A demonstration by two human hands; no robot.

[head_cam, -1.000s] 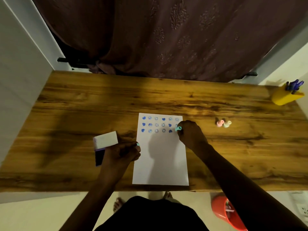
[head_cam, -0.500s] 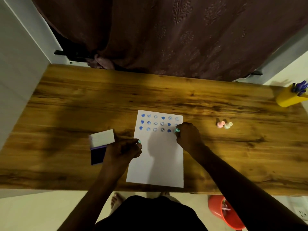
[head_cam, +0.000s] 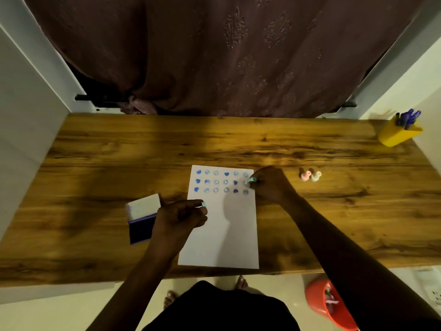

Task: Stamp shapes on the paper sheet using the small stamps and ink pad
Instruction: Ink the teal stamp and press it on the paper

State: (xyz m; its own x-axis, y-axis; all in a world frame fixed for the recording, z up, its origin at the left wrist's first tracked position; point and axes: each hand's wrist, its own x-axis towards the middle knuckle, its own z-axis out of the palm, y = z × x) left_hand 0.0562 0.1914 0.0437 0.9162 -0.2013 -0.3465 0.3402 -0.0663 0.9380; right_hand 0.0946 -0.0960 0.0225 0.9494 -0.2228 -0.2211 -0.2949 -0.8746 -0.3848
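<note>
A white paper sheet (head_cam: pixel 226 235) lies on the wooden table (head_cam: pixel 95 163), with three rows of blue stamped hearts and faces across its top. My right hand (head_cam: pixel 269 185) pinches a small teal stamp (head_cam: pixel 252 180) just above the sheet's right edge, beside the last column of marks. My left hand (head_cam: pixel 179 218) rests on the sheet's left edge and pinches another small teal stamp (head_cam: pixel 203 203) at its fingertips. The ink pad (head_cam: pixel 140 229), dark blue with its white lid raised, sits left of my left hand.
Two more small stamps, a pink stamp (head_cam: pixel 305 175) and a cream stamp (head_cam: pixel 316 176), stand right of the sheet. A yellow pen holder (head_cam: pixel 397 134) sits at the table's far right corner. A maroon curtain (head_cam: pixel 226 56) hangs behind the table. A red bucket (head_cam: pixel 331 306) is on the floor.
My right hand has lifted the teal stamp off the third-row spot, leaving a new mark there, and moved up toward the second row. My left hand has stayed put.
</note>
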